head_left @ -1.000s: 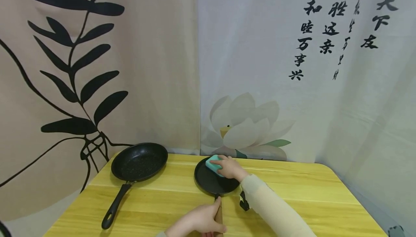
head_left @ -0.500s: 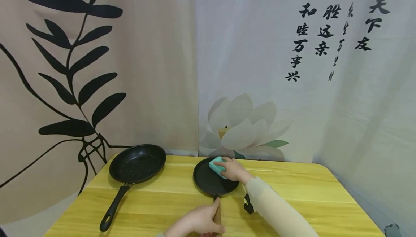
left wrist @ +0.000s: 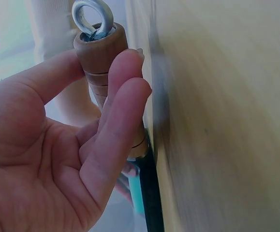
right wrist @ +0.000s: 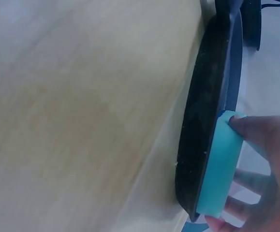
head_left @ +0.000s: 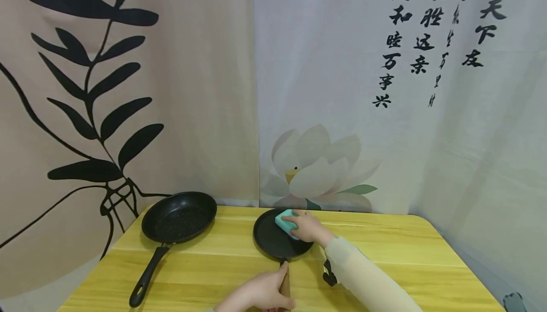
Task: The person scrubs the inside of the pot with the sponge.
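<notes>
Here our left hand point(head_left: 265, 290) grips the wooden handle point(left wrist: 101, 46), and just beyond that hold is the pan point(head_left: 268, 242). Over it our right hand point(head_left: 308, 228) pinches the sponge point(head_left: 284, 222) against the pan: wiping looks under way, how clean we can't tell. Left of the grip, the skillet point(head_left: 179, 217) sits untouched. Yellow table point(head_left: 384, 255) underneath; behind, printed cloth point(head_left: 205, 89).

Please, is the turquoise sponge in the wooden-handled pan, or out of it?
In. The head view shows the turquoise sponge within the rim of the wooden-handled pan, held by the right hand.
</notes>
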Action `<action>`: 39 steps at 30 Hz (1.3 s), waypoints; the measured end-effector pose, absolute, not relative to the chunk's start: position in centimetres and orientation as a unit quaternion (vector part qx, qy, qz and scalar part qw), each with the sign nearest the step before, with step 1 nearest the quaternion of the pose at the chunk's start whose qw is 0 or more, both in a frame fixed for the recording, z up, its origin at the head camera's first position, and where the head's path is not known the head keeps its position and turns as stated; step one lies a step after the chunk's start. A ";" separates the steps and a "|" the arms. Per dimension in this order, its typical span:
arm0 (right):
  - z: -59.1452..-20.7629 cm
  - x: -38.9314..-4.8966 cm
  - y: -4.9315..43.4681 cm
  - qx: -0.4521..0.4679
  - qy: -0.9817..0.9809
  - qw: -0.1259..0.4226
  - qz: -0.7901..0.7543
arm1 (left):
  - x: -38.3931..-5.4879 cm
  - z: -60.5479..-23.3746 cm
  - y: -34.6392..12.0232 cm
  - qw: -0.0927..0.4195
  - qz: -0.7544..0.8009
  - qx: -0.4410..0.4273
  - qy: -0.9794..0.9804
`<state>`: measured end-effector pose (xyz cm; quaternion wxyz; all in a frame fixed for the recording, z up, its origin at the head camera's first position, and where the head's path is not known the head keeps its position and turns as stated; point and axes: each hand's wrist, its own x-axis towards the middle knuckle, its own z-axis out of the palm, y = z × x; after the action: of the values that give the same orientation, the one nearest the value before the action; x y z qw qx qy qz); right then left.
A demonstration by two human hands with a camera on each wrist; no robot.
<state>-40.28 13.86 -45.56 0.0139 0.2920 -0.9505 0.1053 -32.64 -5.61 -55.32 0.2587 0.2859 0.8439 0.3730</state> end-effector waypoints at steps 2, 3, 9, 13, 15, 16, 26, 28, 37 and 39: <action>-45.6 -40.2 14.0 0.293 -0.950 0.013 0.108 | -32.6 -55.3 -5.6 0.263 0.379 0.286 0.840; -45.7 -40.2 14.0 0.294 -0.949 0.012 0.112 | -32.6 -55.3 -5.6 0.265 0.381 0.286 0.838; -45.5 -39.5 14.3 0.297 -0.946 0.008 0.131 | -32.7 -55.4 -5.6 0.265 0.384 0.285 0.837; -45.5 -39.1 14.4 0.297 -0.945 0.008 0.134 | -32.5 -55.3 -5.7 0.270 0.395 0.284 0.831; -45.5 -38.9 14.4 0.300 -0.944 0.007 0.135 | -32.4 -55.2 -5.7 0.273 0.402 0.283 0.827; -45.5 -38.8 14.4 0.301 -0.944 0.006 0.135 | -32.4 -55.2 -5.8 0.276 0.406 0.281 0.824; -44.9 -37.7 14.2 0.299 -0.945 0.002 0.136 | -32.7 -55.3 -5.8 0.260 0.381 0.299 0.835; -44.8 -37.6 14.1 0.299 -0.945 0.001 0.135 | -32.8 -55.3 -5.7 0.256 0.378 0.301 0.837; -44.9 -36.8 13.9 0.314 -0.942 0.011 0.117 | -32.9 -55.5 -5.7 0.242 0.363 0.304 0.847; -45.0 -36.7 13.8 0.312 -0.944 0.014 0.110 | -32.9 -55.6 -5.7 0.240 0.362 0.301 0.849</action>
<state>-36.68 13.82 -45.03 0.0142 0.3116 -0.9437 0.1104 -32.86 -5.71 -55.55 0.2396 0.3015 0.8487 0.3625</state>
